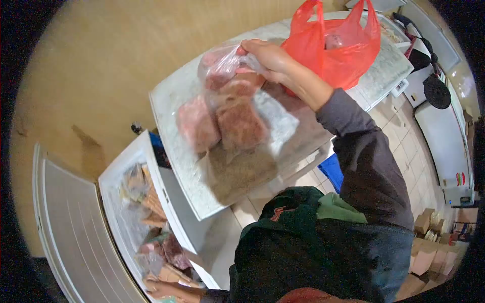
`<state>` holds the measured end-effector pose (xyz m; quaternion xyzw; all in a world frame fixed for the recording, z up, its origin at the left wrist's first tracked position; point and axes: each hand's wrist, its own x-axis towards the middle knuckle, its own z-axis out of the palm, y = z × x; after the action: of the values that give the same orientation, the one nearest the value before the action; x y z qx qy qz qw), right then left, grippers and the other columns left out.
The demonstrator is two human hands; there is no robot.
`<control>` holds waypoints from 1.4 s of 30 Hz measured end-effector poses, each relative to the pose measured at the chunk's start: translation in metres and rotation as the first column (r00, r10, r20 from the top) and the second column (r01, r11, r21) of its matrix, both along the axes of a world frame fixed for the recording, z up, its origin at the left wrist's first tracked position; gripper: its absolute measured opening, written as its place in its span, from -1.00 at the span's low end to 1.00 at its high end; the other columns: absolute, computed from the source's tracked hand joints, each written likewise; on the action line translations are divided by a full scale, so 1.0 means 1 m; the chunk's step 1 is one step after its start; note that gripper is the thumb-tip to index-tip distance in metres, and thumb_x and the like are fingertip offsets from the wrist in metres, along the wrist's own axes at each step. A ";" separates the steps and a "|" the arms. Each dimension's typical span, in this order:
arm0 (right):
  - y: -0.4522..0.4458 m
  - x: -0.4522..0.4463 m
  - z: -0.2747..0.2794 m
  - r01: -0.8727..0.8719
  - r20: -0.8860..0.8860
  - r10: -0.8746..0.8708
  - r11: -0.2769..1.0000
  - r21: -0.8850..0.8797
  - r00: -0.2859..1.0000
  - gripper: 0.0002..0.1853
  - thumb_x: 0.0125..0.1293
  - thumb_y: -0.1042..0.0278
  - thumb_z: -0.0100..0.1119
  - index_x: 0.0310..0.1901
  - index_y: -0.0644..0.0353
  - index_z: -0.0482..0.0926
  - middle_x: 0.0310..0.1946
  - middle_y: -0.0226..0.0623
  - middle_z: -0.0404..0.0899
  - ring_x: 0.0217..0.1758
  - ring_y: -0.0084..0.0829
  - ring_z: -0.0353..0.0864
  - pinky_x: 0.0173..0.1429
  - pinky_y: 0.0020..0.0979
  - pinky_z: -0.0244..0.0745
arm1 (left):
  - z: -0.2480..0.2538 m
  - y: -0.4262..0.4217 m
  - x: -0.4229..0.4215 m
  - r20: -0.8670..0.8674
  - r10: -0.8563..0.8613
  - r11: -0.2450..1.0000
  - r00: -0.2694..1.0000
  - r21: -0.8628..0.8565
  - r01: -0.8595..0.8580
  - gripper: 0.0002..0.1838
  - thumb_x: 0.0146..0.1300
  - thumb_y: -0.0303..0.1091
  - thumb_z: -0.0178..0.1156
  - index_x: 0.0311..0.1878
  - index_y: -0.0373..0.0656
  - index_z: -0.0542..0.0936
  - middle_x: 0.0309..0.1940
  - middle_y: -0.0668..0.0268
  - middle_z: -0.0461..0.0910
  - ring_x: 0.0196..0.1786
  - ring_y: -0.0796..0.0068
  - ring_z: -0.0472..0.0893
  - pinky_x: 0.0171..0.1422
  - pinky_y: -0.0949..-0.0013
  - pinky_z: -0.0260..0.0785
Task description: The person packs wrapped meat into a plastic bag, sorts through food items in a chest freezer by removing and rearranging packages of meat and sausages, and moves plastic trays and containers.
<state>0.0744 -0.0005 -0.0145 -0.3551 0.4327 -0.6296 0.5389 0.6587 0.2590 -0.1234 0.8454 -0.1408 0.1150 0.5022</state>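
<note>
My right hand (268, 56) is closed on the gathered top of a clear plastic bag (222, 68) with pink-red meat in it. Around and below it on the white top (184, 179) lie a pink frosted pack (198, 123), a browner red pack (241, 125) and a whitish plastic bag (278, 116). A red plastic bag (346, 55) stands by my right wrist, with something pinkish inside. At the lower left, my left hand (169, 290) reaches into an open chest freezer (169, 212), its fingers extended beside a tan packet (174, 274); it holds nothing visible.
The raised freezer lid (76, 217) stands at far left. Tan packs (154, 202) and dark red meat (174, 252) lie inside the freezer. Right of the tiled floor (404, 136) are a white appliance (444, 146) and cardboard boxes (424, 257). Something blue (332, 171) hangs below the top.
</note>
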 end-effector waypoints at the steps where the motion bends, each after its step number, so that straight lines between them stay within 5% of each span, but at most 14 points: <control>1: 0.014 -0.012 0.015 -0.019 0.027 0.019 1.000 -0.013 0.999 -0.83 0.35 0.31 -0.11 -0.23 0.23 0.42 -0.28 -0.36 0.42 -0.20 -0.45 0.48 -0.03 -0.17 0.54 | 0.004 -0.024 -0.012 0.012 -0.067 0.998 0.998 0.010 0.067 -0.37 0.16 -0.17 0.17 0.24 -0.25 0.25 0.18 0.02 0.28 0.11 0.17 0.41 0.09 0.28 0.35; 8: 0.133 -0.090 0.089 0.002 -0.274 -0.109 0.932 -0.362 0.955 -0.76 0.33 0.24 -0.09 -0.19 0.23 0.46 -0.26 -0.36 0.48 -0.15 -0.43 0.49 0.01 -0.21 0.49 | 0.039 -0.221 -0.189 0.216 -0.925 0.295 0.314 -0.112 0.949 -0.62 0.26 -0.44 0.02 0.15 -0.31 0.34 0.13 0.14 0.38 0.18 0.33 0.37 0.26 0.34 0.19; 13: 0.214 -0.101 0.140 0.392 -0.004 -0.440 0.805 -0.446 0.898 -0.77 0.31 0.22 -0.06 -0.18 0.21 0.46 -0.28 -0.29 0.50 -0.12 -0.23 0.53 0.09 -0.12 0.46 | 0.092 -0.278 -0.380 0.123 -0.902 -0.427 -0.415 -0.093 0.900 -0.66 0.23 -0.52 0.04 0.09 -0.29 0.37 0.08 0.16 0.43 0.15 0.39 0.40 0.22 0.38 0.23; 17: 0.218 -0.113 0.132 0.500 -0.028 -0.578 0.727 -0.471 0.815 -0.76 0.25 0.22 0.03 -0.21 0.22 0.46 -0.26 -0.24 0.52 -0.15 -0.15 0.55 -0.06 -0.09 0.50 | 0.114 -0.261 -0.493 0.256 -0.704 -0.709 -0.663 -0.190 0.679 -0.59 0.15 -0.38 0.12 0.07 -0.28 0.40 -0.04 0.05 0.48 0.01 0.32 0.50 0.05 0.31 0.35; 22: 0.200 -0.175 0.088 0.449 -0.263 -0.570 0.798 -0.401 0.779 -0.73 0.35 0.16 -0.11 -0.22 0.19 0.46 -0.28 -0.38 0.45 -0.13 -0.44 0.46 0.03 -0.14 0.46 | 0.117 -0.275 -0.602 0.438 -0.678 -0.603 -0.590 0.127 0.788 -0.45 0.09 -0.16 0.17 0.08 -0.33 0.38 -0.03 -0.08 0.46 0.03 0.09 0.48 0.14 0.12 0.27; 28: 0.184 -0.215 0.071 0.510 -0.158 -0.557 0.819 -0.262 0.815 -0.76 0.34 0.23 -0.07 -0.22 0.27 0.44 -0.29 -0.33 0.43 -0.19 -0.47 0.43 -0.17 -0.30 0.54 | 0.131 -0.264 -0.663 -0.107 -0.814 -0.509 -0.571 0.607 0.611 -0.45 0.09 -0.10 0.15 0.07 -0.29 0.40 -0.08 -0.08 0.50 -0.07 0.03 0.54 0.08 0.17 0.30; 29: 0.184 -0.223 0.069 0.499 -0.159 -0.543 0.830 -0.249 0.825 -0.75 0.34 0.23 -0.06 -0.22 0.27 0.44 -0.28 -0.33 0.43 -0.18 -0.47 0.43 -0.17 -0.31 0.55 | 0.116 -0.271 -0.667 -0.335 -0.696 -0.708 -0.635 0.173 0.685 -0.48 0.10 -0.11 0.13 0.05 -0.27 0.41 -0.13 -0.04 0.53 -0.11 0.07 0.56 0.03 0.18 0.32; 31: 0.186 -0.240 0.066 0.494 -0.183 -0.540 0.835 -0.244 0.822 -0.75 0.34 0.23 -0.06 -0.21 0.28 0.45 -0.29 -0.34 0.44 -0.18 -0.50 0.44 -0.18 -0.33 0.55 | 0.073 -0.294 -0.667 -0.460 -0.271 -0.449 -0.846 -0.717 0.533 -0.53 0.12 -0.12 0.10 0.02 -0.24 0.43 -0.24 0.03 0.59 -0.20 0.16 0.59 -0.06 0.20 0.37; 33: 0.187 -0.255 0.066 0.469 -0.234 -0.517 0.852 -0.234 0.823 -0.75 0.34 0.24 -0.06 -0.22 0.28 0.47 -0.31 -0.35 0.46 -0.20 -0.51 0.45 -0.18 -0.36 0.55 | 0.095 -0.305 -0.657 -0.308 -0.554 -0.824 -0.774 0.065 0.563 -0.61 0.16 -0.17 0.05 -0.05 -0.25 0.44 -0.25 0.07 0.59 -0.24 0.22 0.59 -0.12 0.21 0.40; 34: 0.187 -0.262 0.065 0.448 -0.274 -0.495 0.867 -0.218 0.824 -0.75 0.34 0.24 -0.06 -0.22 0.29 0.48 -0.32 -0.36 0.47 -0.21 -0.52 0.46 -0.18 -0.37 0.55 | 0.104 -0.310 -0.650 -0.166 -0.616 -0.728 -0.770 0.492 0.477 -0.65 0.18 -0.20 0.03 -0.08 -0.26 0.45 -0.25 0.09 0.59 -0.27 0.25 0.59 -0.15 0.22 0.42; 37: 0.181 -0.273 0.057 0.412 -0.332 -0.449 0.893 -0.180 0.829 -0.74 0.33 0.25 -0.03 -0.28 0.29 0.51 -0.37 -0.37 0.49 -0.29 -0.54 0.48 -0.17 -0.41 0.54 | 0.110 -0.325 -0.632 -0.258 -0.646 -0.678 -0.718 -0.238 0.695 -0.72 0.22 -0.27 -0.03 -0.14 -0.29 0.44 -0.07 0.00 0.51 -0.15 0.23 0.55 0.00 0.20 0.39; 39: 0.171 -0.276 0.051 0.380 -0.334 -0.409 0.913 -0.150 0.849 -0.74 0.33 0.25 -0.03 -0.29 0.29 0.52 -0.36 -0.36 0.49 -0.31 -0.54 0.49 -0.18 -0.44 0.53 | 0.127 -0.311 -0.624 -0.087 -0.465 -0.541 -0.881 -0.759 0.361 -0.74 0.24 -0.30 -0.06 -0.15 -0.30 0.42 0.01 -0.06 0.44 -0.04 0.19 0.51 0.08 0.20 0.35; 40: 0.164 -0.278 0.046 0.362 -0.345 -0.396 0.918 -0.162 0.851 -0.74 0.33 0.23 -0.02 -0.30 0.29 0.52 -0.36 -0.35 0.49 -0.30 -0.55 0.48 -0.21 -0.47 0.50 | 0.137 -0.305 -0.622 0.048 -0.405 -0.387 -0.913 -0.914 0.124 -0.75 0.25 -0.31 -0.07 -0.15 -0.31 0.42 0.05 -0.10 0.41 0.02 0.17 0.49 0.11 0.19 0.34; 42: 0.149 -0.280 0.036 0.289 -0.326 -0.332 0.941 -0.175 0.885 -0.74 0.32 0.23 -0.02 -0.29 0.28 0.52 -0.37 -0.36 0.49 -0.32 -0.55 0.48 -0.23 -0.48 0.49 | 0.153 -0.297 -0.627 0.126 -0.405 -0.601 -0.905 -0.783 0.160 -0.66 0.25 -0.23 -0.06 0.00 -0.25 0.36 0.12 -0.02 0.36 0.15 0.09 0.38 0.21 0.09 0.25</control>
<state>-0.2058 0.1481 0.0216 -0.4196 0.5340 -0.6593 0.3225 0.0315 -0.0380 0.0297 -0.0149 -0.5421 -0.7568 0.3650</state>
